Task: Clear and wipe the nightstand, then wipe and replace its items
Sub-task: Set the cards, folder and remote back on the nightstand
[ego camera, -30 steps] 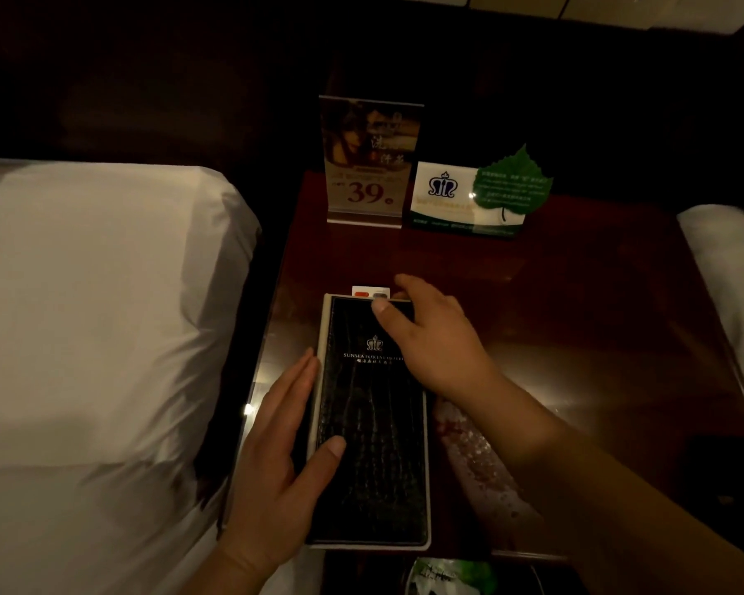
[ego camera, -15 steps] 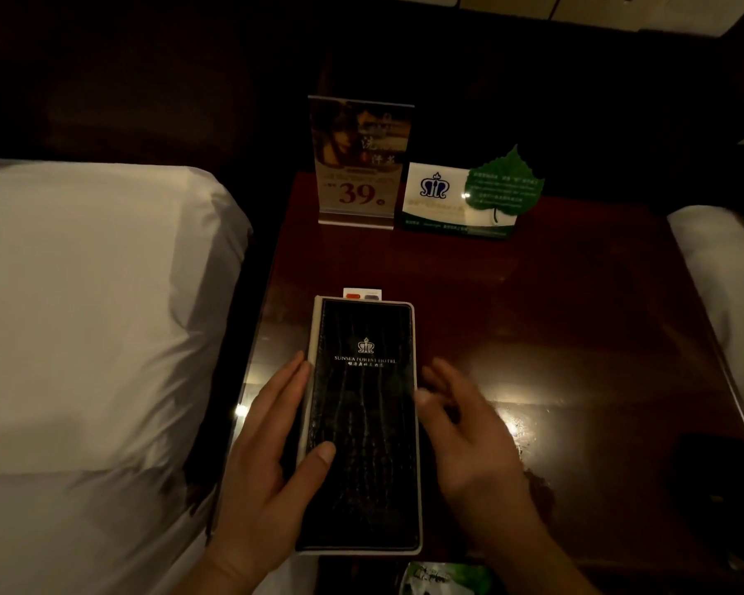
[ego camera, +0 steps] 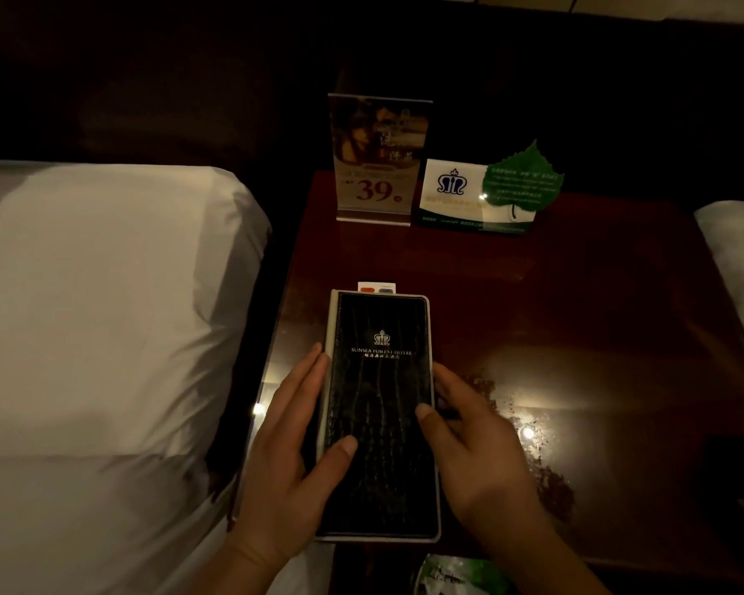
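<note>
A black folder [ego camera: 381, 414] with a crown logo and gold lettering lies flat near the lower middle of the frame, on the left front part of the dark wooden nightstand [ego camera: 598, 319]. The left hand [ego camera: 293, 457] clasps its left edge, fingers laid together along the pale spine and the thumb pressed on the cover. The right hand [ego camera: 473, 448] holds the right edge, thumb on the cover and fingers curled beside and under it. A small white card [ego camera: 376, 288] with a red and a blue mark peeks out just past the folder's far end. At the upper middle of the frame an upright sign [ego camera: 381, 156] reading "39" stands beside a low card stand [ego camera: 469, 195] with a green leaf [ego camera: 522, 178]. White bedding [ego camera: 104, 315] fills the left of the frame, and another white pillow edge [ego camera: 739, 259] shows at the right.
</note>
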Demonstrator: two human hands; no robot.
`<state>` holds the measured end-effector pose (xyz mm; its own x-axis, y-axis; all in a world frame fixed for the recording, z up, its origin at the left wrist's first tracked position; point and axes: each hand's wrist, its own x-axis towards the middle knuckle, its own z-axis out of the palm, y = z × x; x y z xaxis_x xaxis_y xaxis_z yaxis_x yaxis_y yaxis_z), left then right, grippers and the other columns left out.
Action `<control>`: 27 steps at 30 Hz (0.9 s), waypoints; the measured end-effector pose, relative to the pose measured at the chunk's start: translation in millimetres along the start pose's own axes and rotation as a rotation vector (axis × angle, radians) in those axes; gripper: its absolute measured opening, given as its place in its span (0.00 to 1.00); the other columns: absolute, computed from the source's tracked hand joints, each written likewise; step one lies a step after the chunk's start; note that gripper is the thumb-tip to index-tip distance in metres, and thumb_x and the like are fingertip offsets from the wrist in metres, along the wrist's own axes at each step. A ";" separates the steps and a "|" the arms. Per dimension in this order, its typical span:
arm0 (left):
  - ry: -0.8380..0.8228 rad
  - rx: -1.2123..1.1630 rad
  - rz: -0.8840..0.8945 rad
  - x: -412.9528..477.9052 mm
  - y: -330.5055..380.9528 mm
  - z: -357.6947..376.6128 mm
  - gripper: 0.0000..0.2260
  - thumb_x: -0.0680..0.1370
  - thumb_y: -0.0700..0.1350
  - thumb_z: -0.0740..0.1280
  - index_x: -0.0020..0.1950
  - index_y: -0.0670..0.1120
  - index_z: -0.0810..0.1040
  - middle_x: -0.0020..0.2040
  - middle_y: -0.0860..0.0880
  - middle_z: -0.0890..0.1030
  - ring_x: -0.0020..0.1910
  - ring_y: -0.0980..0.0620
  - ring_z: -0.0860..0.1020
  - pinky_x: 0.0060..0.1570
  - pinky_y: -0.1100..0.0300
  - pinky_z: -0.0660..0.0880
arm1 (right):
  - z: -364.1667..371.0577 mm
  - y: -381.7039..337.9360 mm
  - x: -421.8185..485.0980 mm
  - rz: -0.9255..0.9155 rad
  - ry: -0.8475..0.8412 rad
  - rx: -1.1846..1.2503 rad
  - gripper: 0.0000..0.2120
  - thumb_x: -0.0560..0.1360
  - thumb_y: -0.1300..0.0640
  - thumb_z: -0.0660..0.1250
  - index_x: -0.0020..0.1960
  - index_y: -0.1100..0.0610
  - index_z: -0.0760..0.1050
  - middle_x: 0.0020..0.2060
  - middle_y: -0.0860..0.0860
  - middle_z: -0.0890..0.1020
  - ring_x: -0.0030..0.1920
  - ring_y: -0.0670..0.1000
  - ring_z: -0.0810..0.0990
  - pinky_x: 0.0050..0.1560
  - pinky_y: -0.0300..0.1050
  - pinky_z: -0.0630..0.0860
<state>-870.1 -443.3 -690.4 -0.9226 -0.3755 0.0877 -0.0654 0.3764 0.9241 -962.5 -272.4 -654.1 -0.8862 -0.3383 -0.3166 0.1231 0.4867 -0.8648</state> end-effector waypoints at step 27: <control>0.055 0.024 -0.018 2.8 9.2 0.1 0.31 0.75 0.51 0.65 0.78 0.49 0.66 0.78 0.55 0.67 0.77 0.54 0.65 0.74 0.55 0.65 | -21.0 -58.9 101.6 -0.225 0.020 -0.112 0.21 0.80 0.50 0.63 0.73 0.47 0.68 0.67 0.43 0.75 0.62 0.40 0.74 0.65 0.44 0.70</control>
<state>-873.3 -440.8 -681.7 -0.8989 -0.4285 0.0920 -0.0916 0.3891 0.9166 -1069.1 -318.6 -627.2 -0.8944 -0.4329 -0.1122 -0.1278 0.4878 -0.8635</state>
